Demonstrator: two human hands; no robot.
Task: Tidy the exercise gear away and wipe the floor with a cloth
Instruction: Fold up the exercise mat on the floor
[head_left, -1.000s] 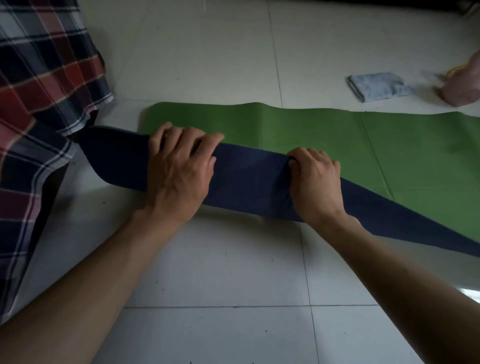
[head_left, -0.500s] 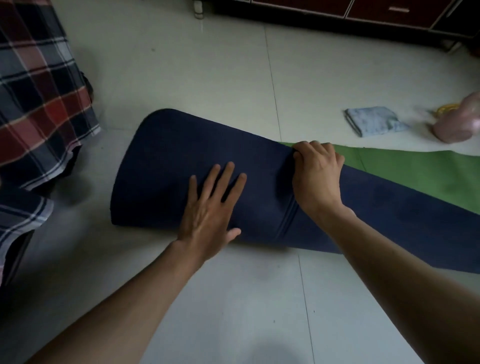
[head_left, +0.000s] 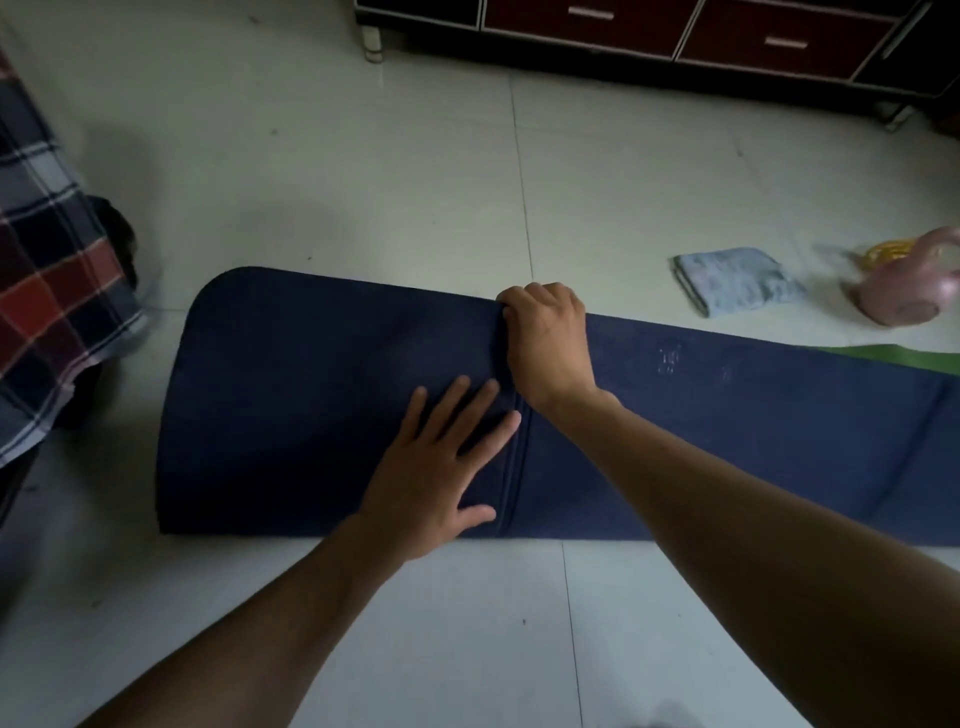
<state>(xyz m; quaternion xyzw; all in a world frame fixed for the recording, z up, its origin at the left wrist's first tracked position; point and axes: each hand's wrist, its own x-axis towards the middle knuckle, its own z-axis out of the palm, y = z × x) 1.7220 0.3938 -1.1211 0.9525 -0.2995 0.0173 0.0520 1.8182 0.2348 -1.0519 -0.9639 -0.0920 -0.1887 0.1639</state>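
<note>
The left hand (head_left: 441, 462) lies flat, fingers spread wide, pushing the blue mat (head_left: 322, 395) down so it stays folded. The right hand (head_left: 548, 343) curls tight over the mat's far edge. The cloth (head_left: 735, 280) waits on the floor at two o'clock.

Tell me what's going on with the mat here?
A person is folding an exercise mat, dark blue side up, on the tiled floor. The left hand presses flat on it; the right hand grips its far edge at a crease. A folded grey cloth and a pink kettlebell lie beyond it, untouched.
</note>
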